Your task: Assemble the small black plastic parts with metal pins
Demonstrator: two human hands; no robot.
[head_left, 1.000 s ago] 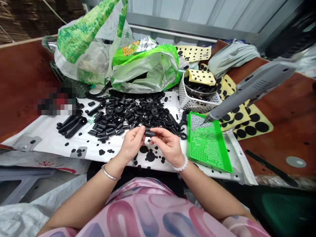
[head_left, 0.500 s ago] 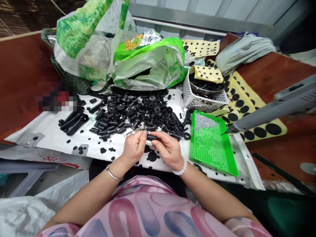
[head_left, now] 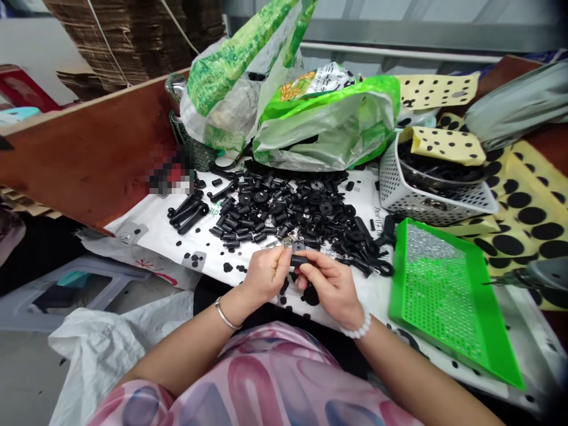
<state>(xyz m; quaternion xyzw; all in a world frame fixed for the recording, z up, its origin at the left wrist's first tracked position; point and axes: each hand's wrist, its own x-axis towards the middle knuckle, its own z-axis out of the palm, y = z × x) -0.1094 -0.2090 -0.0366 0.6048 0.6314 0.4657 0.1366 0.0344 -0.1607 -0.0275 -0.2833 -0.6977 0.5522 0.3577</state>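
Observation:
My right hand (head_left: 331, 285) pinches a small black plastic cylinder (head_left: 299, 260) by its right end, just above the white sheet. My left hand (head_left: 265, 273) has its fingers closed at the cylinder's left end, thumb and forefinger pressed together on it. Both hands sit at the near edge of a heap of black plastic parts (head_left: 284, 210) spread across the sheet. A silver bangle is on my left wrist and a white bead bracelet on my right.
A green perforated tray (head_left: 448, 299) lies to the right, a white basket (head_left: 437, 198) of black parts behind it. Green and white plastic bags (head_left: 319, 121) stand at the back. Yellow sheets with black dots (head_left: 523, 213) lie far right, beside a grey tool tip (head_left: 528, 278).
The view has swung left and down, so everything sits further right in frame. The grey tool has dropped out towards the right edge. My hands still hold the cylinder together.

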